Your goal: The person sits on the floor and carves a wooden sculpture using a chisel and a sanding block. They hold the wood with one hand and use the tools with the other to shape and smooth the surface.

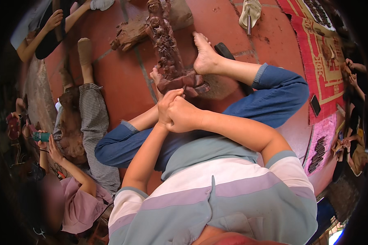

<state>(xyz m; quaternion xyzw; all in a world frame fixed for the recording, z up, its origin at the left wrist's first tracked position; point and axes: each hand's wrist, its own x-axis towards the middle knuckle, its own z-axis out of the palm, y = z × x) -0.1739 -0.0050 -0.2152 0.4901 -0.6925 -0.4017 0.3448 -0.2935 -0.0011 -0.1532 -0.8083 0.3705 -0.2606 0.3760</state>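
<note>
My left hand (168,107) and my right hand (185,116) are closed together, fingers wrapped round a carving chisel. Only the chisel's thin dark tip (184,88) shows; its handle is hidden inside my fists. That tip meets, or comes very close to, the near edge of the blocky base (176,83) of a reddish-brown wood carving (163,41). The carving stretches away from me and is cut with dense figures and leaf-like shapes. My bare feet (205,55) lie on either side of its base.
A rough wood piece (131,33) lies behind the carving. Beyond my right foot are a dark block (224,51) and a pale slipper (250,14). At right, a phone (315,105) and rows of tools (318,153) lie on mats. At left, a person holds a green power tool (42,136).
</note>
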